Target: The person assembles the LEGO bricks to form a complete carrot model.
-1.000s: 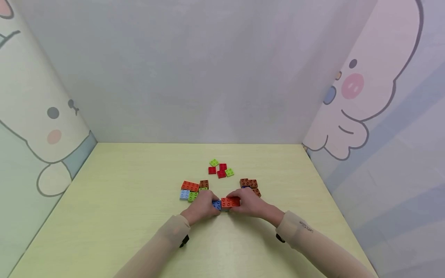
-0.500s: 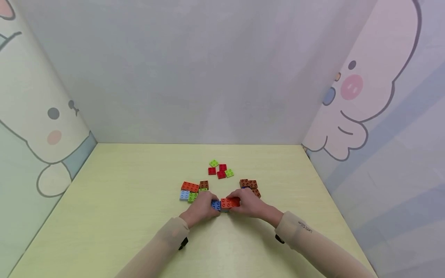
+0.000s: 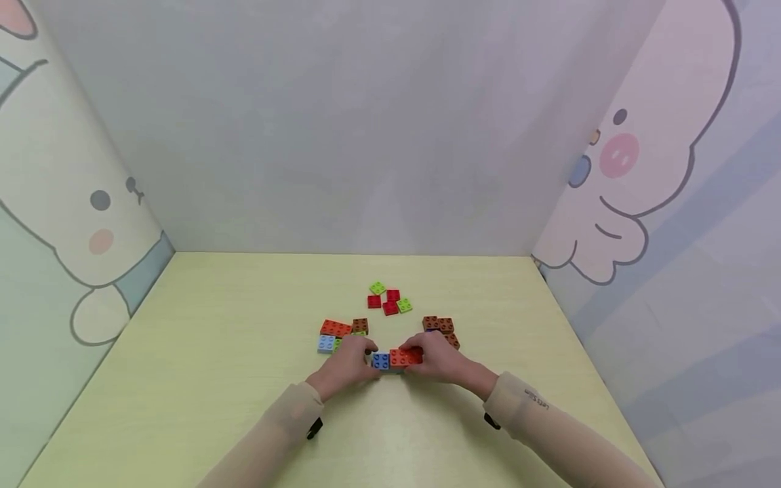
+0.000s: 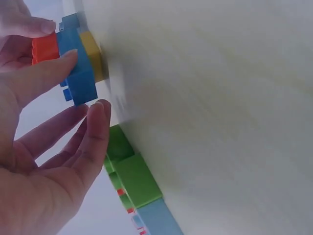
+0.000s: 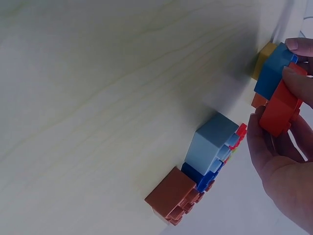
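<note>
A small stack of toy building bricks stands at the middle of the table. A red brick [image 3: 399,357] forms its upper right part, over a blue brick [image 3: 381,360] that shows at the left. Under the blue one sits a yellow brick [image 4: 93,56], and an orange brick [image 5: 258,100] also shows low in the right wrist view. My right hand [image 3: 441,358] pinches the red brick between thumb and fingers. My left hand [image 3: 344,366] is at the stack's left end, its fingers parted, the thumb overlapping the blue brick in the left wrist view and the fingertips just off its end.
Left of the stack lie a red brick [image 3: 335,328], a brown brick [image 3: 360,326], a light blue brick [image 3: 326,343] and green bricks [image 4: 137,181]. Brown bricks [image 3: 438,324] and a dark blue one are at right. Several small red and lime bricks [image 3: 390,308] lie farther back.
My left hand has drawn slightly left and its fingers have loosened, uncovering more of the blue brick. The right hand keeps its hold on the red brick.
</note>
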